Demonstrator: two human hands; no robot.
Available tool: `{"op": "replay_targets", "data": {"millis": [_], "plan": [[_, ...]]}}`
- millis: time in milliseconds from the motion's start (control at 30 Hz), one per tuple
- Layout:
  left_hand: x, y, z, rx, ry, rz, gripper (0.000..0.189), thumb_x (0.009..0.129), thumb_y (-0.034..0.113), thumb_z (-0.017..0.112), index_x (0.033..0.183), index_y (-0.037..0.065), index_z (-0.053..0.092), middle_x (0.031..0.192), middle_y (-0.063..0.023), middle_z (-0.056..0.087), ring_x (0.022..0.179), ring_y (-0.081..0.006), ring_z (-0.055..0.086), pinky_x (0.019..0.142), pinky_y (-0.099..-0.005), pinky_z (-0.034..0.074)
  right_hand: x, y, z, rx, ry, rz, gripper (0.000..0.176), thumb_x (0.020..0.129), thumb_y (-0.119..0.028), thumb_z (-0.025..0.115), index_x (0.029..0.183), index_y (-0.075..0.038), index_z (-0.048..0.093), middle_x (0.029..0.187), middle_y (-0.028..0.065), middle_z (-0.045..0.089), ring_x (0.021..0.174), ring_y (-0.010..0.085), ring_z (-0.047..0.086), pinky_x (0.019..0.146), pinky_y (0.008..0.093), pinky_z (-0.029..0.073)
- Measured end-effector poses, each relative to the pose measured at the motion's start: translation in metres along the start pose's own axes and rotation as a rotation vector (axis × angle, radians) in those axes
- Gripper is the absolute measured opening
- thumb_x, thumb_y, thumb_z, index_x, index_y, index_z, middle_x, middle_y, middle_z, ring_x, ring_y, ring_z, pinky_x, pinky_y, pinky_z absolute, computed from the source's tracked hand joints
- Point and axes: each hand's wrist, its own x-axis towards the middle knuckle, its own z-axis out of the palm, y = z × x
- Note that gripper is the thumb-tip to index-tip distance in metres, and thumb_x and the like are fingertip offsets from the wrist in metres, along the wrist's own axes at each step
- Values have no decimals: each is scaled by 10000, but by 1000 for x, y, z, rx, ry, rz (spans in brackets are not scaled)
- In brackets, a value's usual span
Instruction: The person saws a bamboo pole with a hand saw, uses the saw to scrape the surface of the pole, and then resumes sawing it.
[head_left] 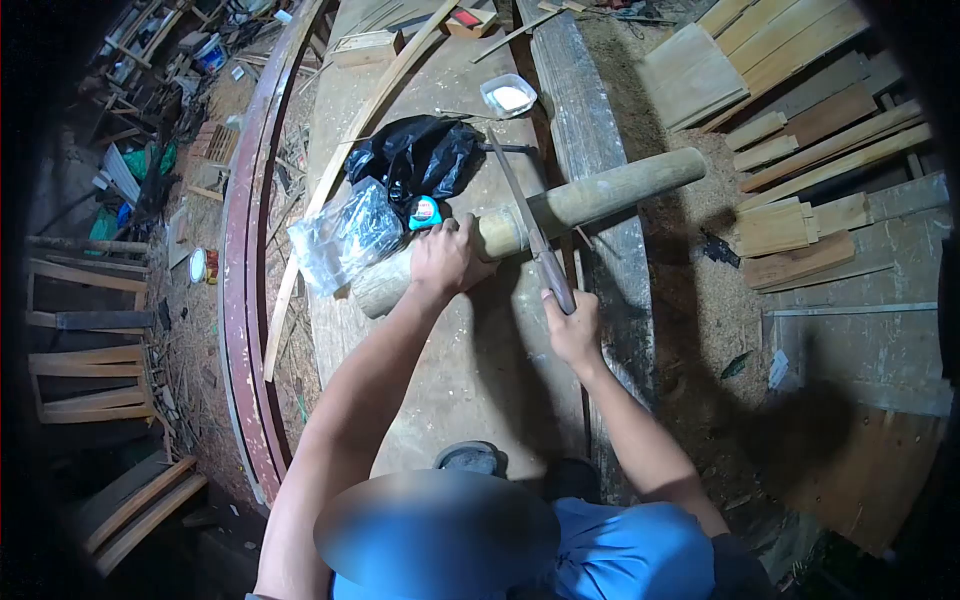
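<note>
A thick round log lies slantwise over the wooden workbench, its right end sticking out past the bench edge. My left hand is wrapped over the log left of its middle. In my right hand is the handle of a hand saw, whose blade lies across the log just right of my left hand. A teal tape measure touches the log beside my left fingers. Clear plastic wrapping and a black plastic bag lie behind and left of it.
Toward the bench's far end are a plastic tub of white material, a small wooden box and long thin strips. Boards are stacked at the right. A long red-brown beam runs along the left. Sawdust covers the floor.
</note>
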Motion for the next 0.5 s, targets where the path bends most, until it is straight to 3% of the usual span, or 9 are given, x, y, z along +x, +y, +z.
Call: {"op": "replay_targets", "data": {"millis": [167, 233, 300, 367, 433, 500], "plan": [[6, -5, 0, -58, -72, -51, 804, 634, 575, 844, 1191, 66, 566, 1079, -188, 684, 1004, -352, 698, 874, -454, 555, -87, 43, -14, -126, 48, -154, 416, 944, -227, 663, 604, -25, 534, 489, 63, 475, 454, 154, 486, 460, 390, 349], [2, -4, -3, -46, -39, -31, 773, 659, 583, 827, 1177, 68, 574, 1077, -186, 687, 991, -355, 703, 864, -453, 560, -110, 39, -27, -62, 38, 0, 408, 938, -207, 661, 602, -20, 523, 488, 66, 469, 452, 150, 480, 457, 386, 344], [4, 2, -15, -70, -17, -48, 659, 726, 587, 787, 1074, 60, 599, 980, -206, 694, 910, -372, 714, 794, -473, 579, -98, 28, -30, -32, 40, 26, 411, 935, -209, 666, 599, -22, 519, 484, 77, 459, 449, 156, 500, 461, 385, 354], [5, -3, -9, -84, -58, -34, 649, 730, 571, 790, 1078, 59, 595, 977, -203, 694, 902, -369, 715, 783, -473, 581, -76, 19, -20, -119, 3, -64, 426, 935, -246, 672, 598, -30, 526, 487, 86, 461, 447, 171, 505, 466, 390, 364], [0, -4, 6, -43, 119, 36, 649, 727, 563, 796, 1084, 62, 590, 983, -200, 692, 904, -368, 713, 777, -472, 583, -46, 10, -4, -103, 75, -27, 452, 938, -276, 671, 584, -37, 524, 489, 90, 453, 442, 178, 472, 467, 392, 356], [-1, -3, 1, -40, 83, 30, 654, 728, 559, 796, 1099, 63, 587, 994, -199, 691, 915, -365, 712, 787, -471, 583, -19, 0, -2, 13, 47, 26, 461, 932, -280, 679, 574, -38, 519, 486, 96, 460, 434, 201, 452, 465, 404, 343]]}}
